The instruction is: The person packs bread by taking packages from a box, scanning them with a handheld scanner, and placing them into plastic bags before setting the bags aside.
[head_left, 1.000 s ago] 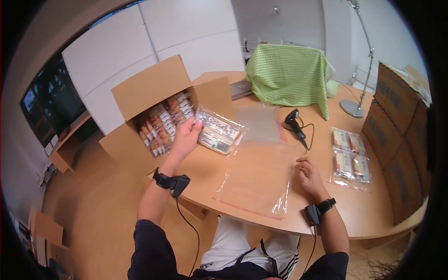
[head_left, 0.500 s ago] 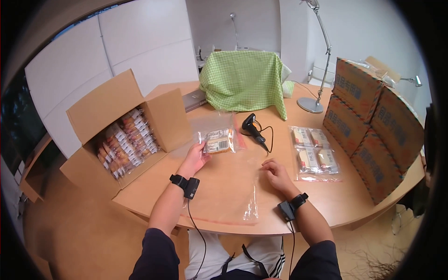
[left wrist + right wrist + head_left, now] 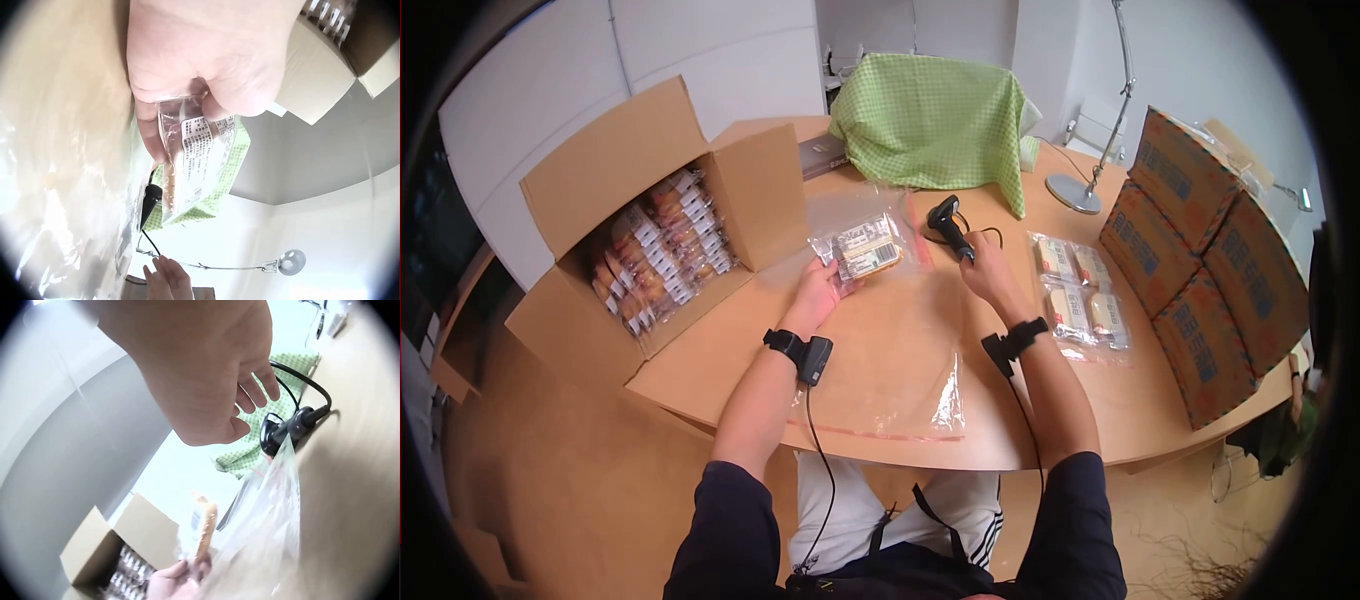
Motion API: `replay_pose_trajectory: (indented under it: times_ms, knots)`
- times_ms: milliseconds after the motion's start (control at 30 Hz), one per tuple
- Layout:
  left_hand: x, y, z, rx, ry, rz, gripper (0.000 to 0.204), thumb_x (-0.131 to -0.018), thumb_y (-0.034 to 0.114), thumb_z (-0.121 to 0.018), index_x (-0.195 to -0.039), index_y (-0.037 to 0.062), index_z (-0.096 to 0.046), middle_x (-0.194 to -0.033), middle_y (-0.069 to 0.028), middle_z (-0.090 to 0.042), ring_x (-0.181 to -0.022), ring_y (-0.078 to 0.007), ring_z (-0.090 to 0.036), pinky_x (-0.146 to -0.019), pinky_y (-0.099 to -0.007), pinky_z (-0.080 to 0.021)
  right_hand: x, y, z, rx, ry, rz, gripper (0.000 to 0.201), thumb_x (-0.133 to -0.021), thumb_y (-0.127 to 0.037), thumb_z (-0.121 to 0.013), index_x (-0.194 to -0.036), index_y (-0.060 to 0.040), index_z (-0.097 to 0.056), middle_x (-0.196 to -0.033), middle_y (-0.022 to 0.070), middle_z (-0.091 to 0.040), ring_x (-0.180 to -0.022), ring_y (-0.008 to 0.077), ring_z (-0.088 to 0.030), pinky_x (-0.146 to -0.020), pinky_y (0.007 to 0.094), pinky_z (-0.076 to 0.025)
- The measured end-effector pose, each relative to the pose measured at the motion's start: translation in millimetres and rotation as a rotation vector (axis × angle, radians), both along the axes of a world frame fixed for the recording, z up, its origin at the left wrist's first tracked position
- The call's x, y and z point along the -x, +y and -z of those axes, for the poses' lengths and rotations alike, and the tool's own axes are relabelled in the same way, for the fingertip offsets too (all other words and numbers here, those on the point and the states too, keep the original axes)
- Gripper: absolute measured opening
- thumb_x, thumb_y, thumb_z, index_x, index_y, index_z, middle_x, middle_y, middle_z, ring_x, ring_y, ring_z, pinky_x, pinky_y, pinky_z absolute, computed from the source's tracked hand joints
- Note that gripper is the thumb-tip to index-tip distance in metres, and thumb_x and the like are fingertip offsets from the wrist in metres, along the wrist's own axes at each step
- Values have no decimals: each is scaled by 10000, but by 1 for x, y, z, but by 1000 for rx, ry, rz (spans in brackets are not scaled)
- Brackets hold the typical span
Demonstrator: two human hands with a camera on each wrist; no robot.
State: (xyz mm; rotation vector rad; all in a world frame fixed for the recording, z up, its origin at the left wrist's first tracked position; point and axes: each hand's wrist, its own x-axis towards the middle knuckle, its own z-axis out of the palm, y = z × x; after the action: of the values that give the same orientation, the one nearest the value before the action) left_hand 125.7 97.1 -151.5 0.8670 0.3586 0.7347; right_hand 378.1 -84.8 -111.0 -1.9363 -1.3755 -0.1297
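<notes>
My left hand (image 3: 818, 297) pinches the near edge of a clear bread packet (image 3: 867, 250) and holds it up over the table, its label and barcode facing up. In the left wrist view, thumb and fingers lie on either side of the packet (image 3: 199, 159). At the handle end of a black barcode scanner (image 3: 946, 222) is my right hand (image 3: 992, 275). Seen from the right wrist, this hand (image 3: 219, 381) has loosely bent fingers with nothing between them, close to the scanner (image 3: 290, 432). The scanner lies on the table with its cable curling behind.
An open carton (image 3: 765, 200) with rows of similar packets stands at left. Large clear bags (image 3: 880, 390) with red strips lie in front. Right of the scanner is a bag of pale packets (image 3: 1068, 310), then stacked brown boxes (image 3: 1170, 240). Behind are a green checked cloth (image 3: 935, 120) and a lamp (image 3: 1073, 193).
My left hand has brought the bread packet from the carton's opening to the middle of the table. My right hand has moved forward to the scanner's handle. The head view has shifted.
</notes>
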Motion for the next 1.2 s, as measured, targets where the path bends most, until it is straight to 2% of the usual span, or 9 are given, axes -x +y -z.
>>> replay_pose_trajectory:
  times_ms: [200,267,633,933,1000,1033,1100,1167,1200]
  knots:
    - [-2,9,13,-10,6,13,324,-1022,97,-367,-1340,43,-404,-1330,-150,-527,-1147,-307,-585,-895,-506,-541,-10,54,12,-92,-27,99,452,-753,-33,-593,-1189,50,-509,-1117,277,-576,-1098,430,-539,-935,468,-450]
    - [-1,5,8,-5,4,-3,327,-1022,99,-367,-1342,44,-404,-1327,-147,-530,-1143,-308,-587,-889,-505,-544,-15,60,18,75,-67,240,497,-741,-41,-613,-1204,76,-478,-1095,311,-578,-1098,439,-543,-942,474,-449]
    - [-4,6,13,-8,-16,5,320,-1021,92,-374,-1337,49,-407,-1310,-129,-545,-1124,-288,-605,-910,-498,-538,-30,67,41,109,24,235,400,-791,-84,-599,-1142,88,-514,-1046,321,-624,-1013,472,-603,-852,502,-485]
    - [-3,2,6,19,-17,1,303,-1024,95,-361,-1316,49,-429,-1287,-121,-563,-1116,-272,-611,-891,-494,-550,-42,65,40,79,87,208,490,-810,-88,-593,-1263,69,-491,-1079,334,-616,-1045,461,-598,-877,479,-471]
    - [-2,1,4,12,0,4,303,-1023,94,-361,-1313,46,-431,-1287,-121,-564,-1113,-273,-612,-894,-494,-547,-50,69,40,-14,142,260,529,-844,-96,-605,-1330,45,-452,-1055,272,-647,-1002,375,-643,-852,420,-495]
    - [-1,2,4,4,14,5,303,-1022,94,-360,-1311,43,-433,-1286,-121,-566,-1110,-273,-614,-897,-494,-543,-52,72,37,-14,147,263,529,-844,-96,-605,-1330,45,-452,-1055,272,-647,-1002,375,-643,-852,420,-495]
    - [-1,2,5,6,10,9,304,-1021,96,-362,-1312,41,-432,-1288,-121,-565,-1111,-275,-612,-899,-496,-540,-57,74,21,-199,567,97,566,-858,-85,-648,-1367,23,-426,-1029,182,-645,-960,304,-642,-839,396,-496]
    - [-1,3,6,13,4,18,305,-1021,98,-364,-1312,39,-431,-1289,-122,-564,-1112,-278,-611,-901,-499,-536,-50,62,-10,-286,773,-147,628,-871,-72,-648,-1423,2,-359,-1020,112,-609,-941,207,-617,-801,347,-503]
    - [-1,3,5,20,7,15,308,-1020,100,-366,-1315,40,-430,-1297,-125,-560,-1119,-281,-606,-905,-498,-533,-35,52,-29,-284,775,-137,628,-871,-72,-648,-1423,2,-359,-1020,112,-609,-941,207,-617,-801,347,-503]
